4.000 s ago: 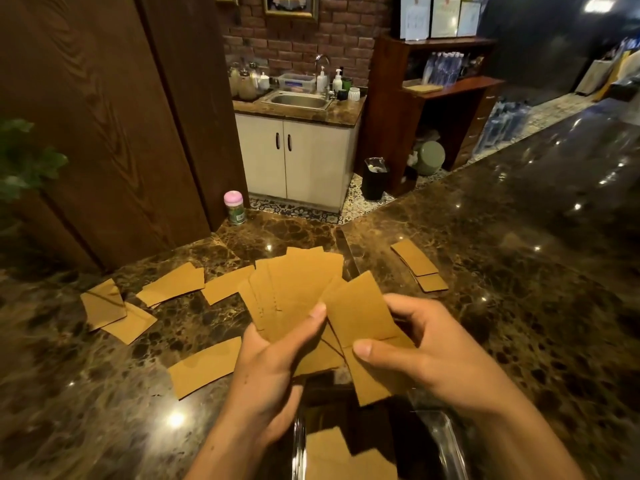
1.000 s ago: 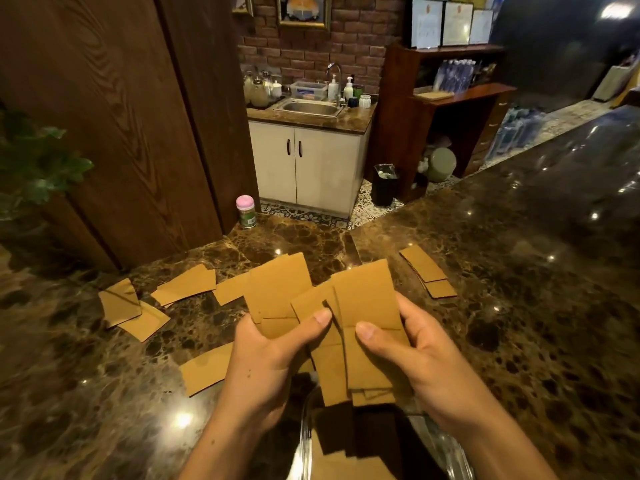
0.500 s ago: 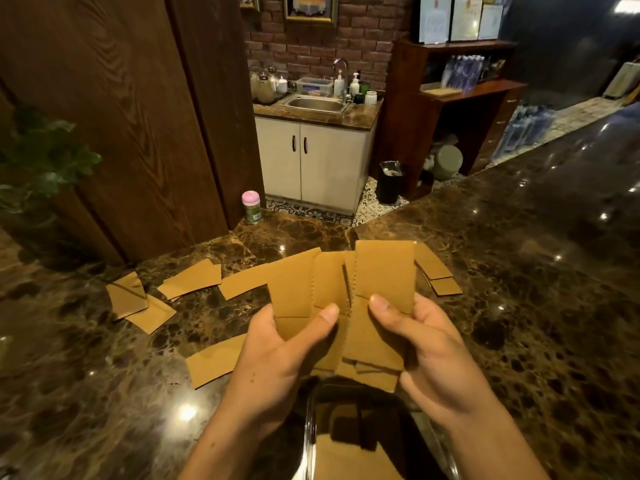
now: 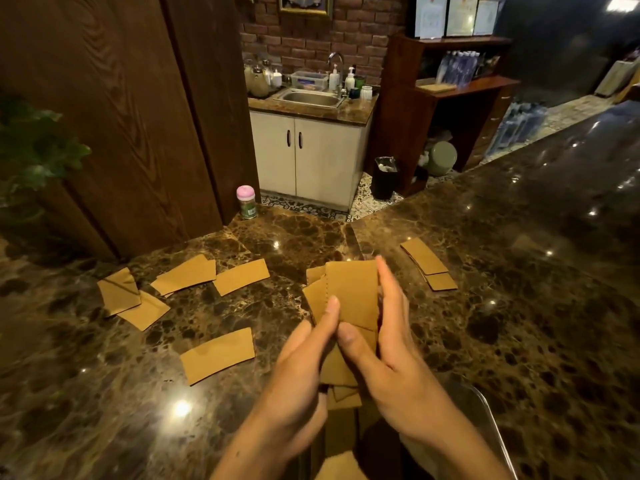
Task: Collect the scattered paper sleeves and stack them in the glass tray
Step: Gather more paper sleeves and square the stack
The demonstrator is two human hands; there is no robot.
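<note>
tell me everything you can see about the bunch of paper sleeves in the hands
The bunch of paper sleeves is tan, kraft-like paper: several pieces roughly squared, corners poking out left and below. A dotted-looking seam runs down the front piece's left edge. It is held upright above the glass tray; the left hand pinches it, thumb in front, and the right hand grips its right edge.

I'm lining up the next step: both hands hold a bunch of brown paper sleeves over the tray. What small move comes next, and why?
Probably lower the bunch of brown paper sleeves into the clear glass tray. The left hand and right hand pinch it nearly squared, just above the tray, which already holds sleeves.
</note>
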